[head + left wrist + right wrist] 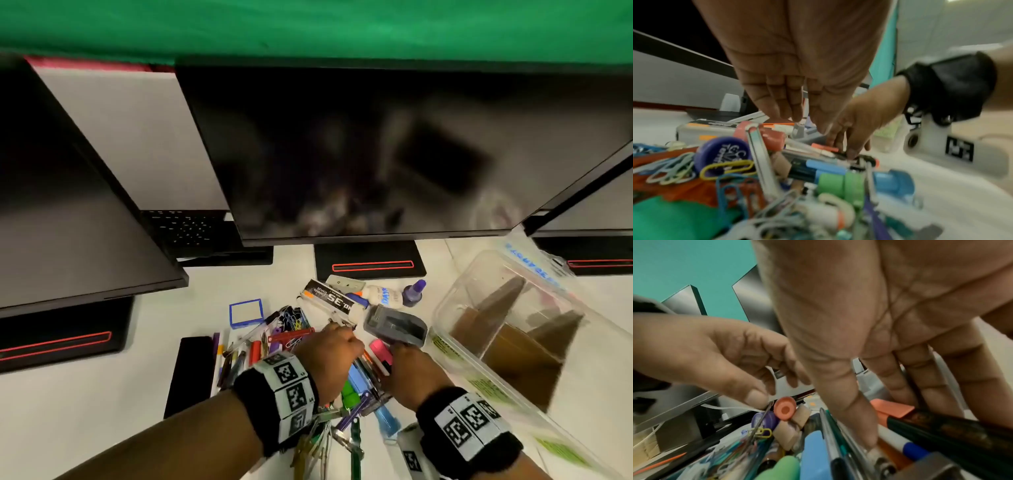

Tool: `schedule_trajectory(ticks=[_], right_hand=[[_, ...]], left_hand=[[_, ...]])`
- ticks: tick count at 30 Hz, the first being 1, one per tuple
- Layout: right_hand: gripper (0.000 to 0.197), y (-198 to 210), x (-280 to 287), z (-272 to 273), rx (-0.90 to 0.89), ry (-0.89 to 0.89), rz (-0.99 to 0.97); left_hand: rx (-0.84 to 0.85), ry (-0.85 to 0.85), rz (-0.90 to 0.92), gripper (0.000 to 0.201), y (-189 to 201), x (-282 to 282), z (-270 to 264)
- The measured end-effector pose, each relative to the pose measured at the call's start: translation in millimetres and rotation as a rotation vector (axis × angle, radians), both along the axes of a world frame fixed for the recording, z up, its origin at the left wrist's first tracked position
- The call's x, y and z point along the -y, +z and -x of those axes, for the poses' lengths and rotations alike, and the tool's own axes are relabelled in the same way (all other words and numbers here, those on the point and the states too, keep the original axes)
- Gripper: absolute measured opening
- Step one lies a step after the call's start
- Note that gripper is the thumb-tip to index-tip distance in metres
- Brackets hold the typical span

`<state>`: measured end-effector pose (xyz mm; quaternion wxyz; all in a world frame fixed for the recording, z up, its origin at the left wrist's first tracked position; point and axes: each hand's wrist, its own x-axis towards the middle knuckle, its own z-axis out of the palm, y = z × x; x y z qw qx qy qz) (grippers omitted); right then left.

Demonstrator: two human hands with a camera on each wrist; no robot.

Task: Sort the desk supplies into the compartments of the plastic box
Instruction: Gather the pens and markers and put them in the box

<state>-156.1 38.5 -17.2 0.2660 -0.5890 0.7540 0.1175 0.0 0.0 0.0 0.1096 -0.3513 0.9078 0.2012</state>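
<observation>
A heap of pens, markers and paper clips (pixel 294 346) lies on the white desk. The clear plastic box (pixel 455 294) with brown cardboard dividers stands tilted to its right. My left hand (pixel 339 342) hovers over the heap; in the right wrist view my left hand (pixel 764 395) pinches a thin metal wire above a yellow clip (pixel 762 432). My right hand (pixel 394 356) reaches down with straight fingers. Its thumb (pixel 865 431) touches a pen, and its fingers stand behind a black marker (pixel 941 423). A grey stapler (pixel 394 325) and a pink highlighter (pixel 380 349) lie just beyond.
A staples box (pixel 329 298), a glue bottle (pixel 380 296) and a purple bottle (pixel 412 293) lie behind the heap. A blue-edged note pad (pixel 246 312) and a black case (pixel 188 373) sit to the left. Monitors (pixel 342 154) overhang the back of the desk.
</observation>
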Motion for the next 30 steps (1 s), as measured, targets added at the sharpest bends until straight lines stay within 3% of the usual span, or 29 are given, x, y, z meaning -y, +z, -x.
schedule_trajectory(ticks=[10,13,17,23,27,30], right_hand=[[0.031,10,10,-5,-0.038,0.206,-0.034],[0.014,8,11,-6,-0.072,0.258,-0.031],[0.017,-6,7,-8,-0.109,0.29,-0.004],[0.029,-17,-12,-14,-0.14,0.311,0.091],[0.012,-21,-19,-11,-0.163,0.266,0.092],[0.013,-18,-23,-7,-0.166,0.255,0.115]], left_hand=[[0.16,-0.2,0.304,0.042,-32,18,15],[0.196,-0.231,0.383,0.04,-35,19,19],[0.295,-0.273,0.481,0.035,-43,14,26],[0.335,-0.255,0.595,0.036,-44,-11,29],[0.284,-0.172,0.559,0.034,-45,-26,29],[0.27,-0.13,0.504,0.034,-41,-29,34]])
